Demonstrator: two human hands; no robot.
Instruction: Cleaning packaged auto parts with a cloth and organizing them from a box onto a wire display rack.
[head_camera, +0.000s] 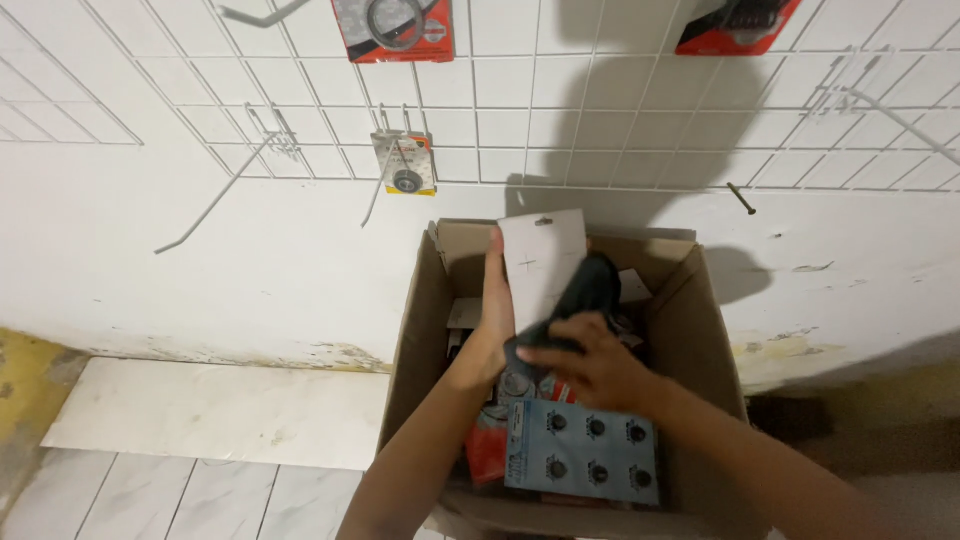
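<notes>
Over an open cardboard box (700, 330), my left hand (492, 320) grips the left edge of a white backing card (542, 262) and holds it upright. A black part (590, 290) hangs on the card's right side. My right hand (590, 368) reaches in from the right, its fingers on the lower end of that black part. Inside the box lie a blue card of several black round pieces (585, 452) and red packaged goods (485, 450).
A white wire grid (600, 120) on the tiled wall carries long hooks (215, 205), a small carded ring part (405, 165) and red packages (393, 28) higher up. The box stands on a marble-look floor (200, 410) against the wall.
</notes>
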